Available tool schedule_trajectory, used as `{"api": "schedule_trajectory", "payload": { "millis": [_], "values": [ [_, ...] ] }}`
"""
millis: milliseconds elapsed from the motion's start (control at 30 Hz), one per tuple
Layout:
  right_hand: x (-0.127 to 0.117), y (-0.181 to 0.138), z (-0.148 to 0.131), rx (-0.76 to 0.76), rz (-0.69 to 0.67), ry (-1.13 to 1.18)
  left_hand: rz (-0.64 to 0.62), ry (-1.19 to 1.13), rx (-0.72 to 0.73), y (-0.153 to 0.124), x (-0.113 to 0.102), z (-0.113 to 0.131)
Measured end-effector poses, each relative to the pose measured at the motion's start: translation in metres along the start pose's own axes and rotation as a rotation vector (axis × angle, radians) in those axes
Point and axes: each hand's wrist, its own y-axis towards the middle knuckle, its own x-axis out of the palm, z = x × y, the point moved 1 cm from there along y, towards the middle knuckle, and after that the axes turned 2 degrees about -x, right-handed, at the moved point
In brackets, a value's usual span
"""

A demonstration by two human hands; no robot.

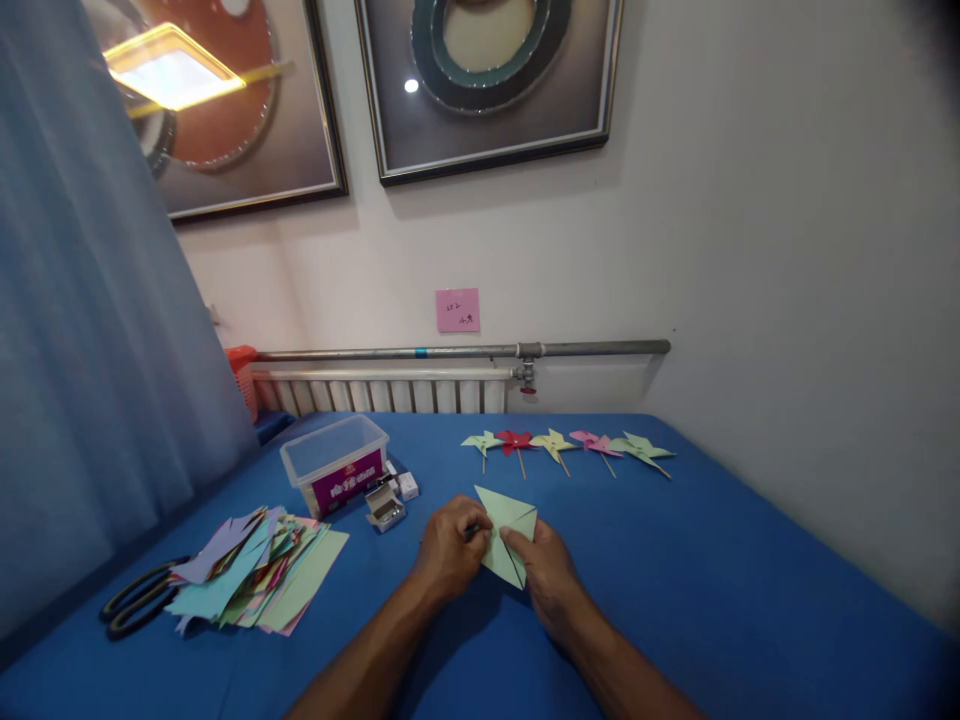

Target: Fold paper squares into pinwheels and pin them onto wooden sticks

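Note:
A pale green sheet of paper [504, 508] with slits running in from its corners is held up over the blue table. My right hand [553, 580] grips its right side, the thumb lying across the front near the middle. At the paper's left edge, my left hand [452, 548] is closed, its fingertips against or very close to the sheet. Something small and dark shows between those fingers, too hidden to name. Beyond my left hand is a small open carton [386, 510] with shiny bits inside, beside a little white box [407, 486].
Several paper pinwheels on sticks, including a red one [516, 442], lie in a row at the back. On the left are a clear plastic tub [335, 450], a pile of coloured paper [259, 572] and black-handled scissors [135, 600]. A radiator [382, 395] stands behind the table [675, 580].

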Motion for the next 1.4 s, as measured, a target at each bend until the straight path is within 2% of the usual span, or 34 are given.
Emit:
{"api": "schedule_trajectory", "payload": {
  "millis": [100,167,333,500,633,800,1000,1233,1400],
  "values": [
    [-0.004,0.003,0.002,-0.006,0.04,-0.07,-0.007,-0.024,-0.001,0.0,0.0,0.0],
    [-0.006,0.004,0.001,-0.023,0.063,-0.119,0.008,-0.066,-0.052,0.0,0.0,-0.001],
    [-0.005,0.002,-0.006,-0.078,0.072,-0.215,0.044,-0.301,-0.408,0.005,0.0,-0.011],
    [-0.003,0.001,-0.005,-0.114,-0.003,-0.32,-0.066,-0.471,-0.59,0.007,0.003,-0.017],
    [-0.004,0.003,-0.002,-0.113,-0.032,-0.386,-0.082,-0.52,-0.633,0.005,0.006,-0.015],
    [-0.003,-0.001,-0.004,-0.116,-0.056,-0.375,-0.035,-0.505,-0.672,0.005,0.007,-0.011],
    [0.001,-0.002,-0.004,-0.101,-0.108,-0.232,0.01,-0.501,-0.705,0.007,0.004,-0.006],
    [0.007,-0.007,-0.012,0.019,-0.052,-0.044,0.007,-0.516,-0.713,0.007,0.005,-0.004],
    [0.009,-0.014,-0.02,0.109,0.004,0.002,-0.025,-0.464,-0.694,0.007,0.008,-0.006]
  ]
}}
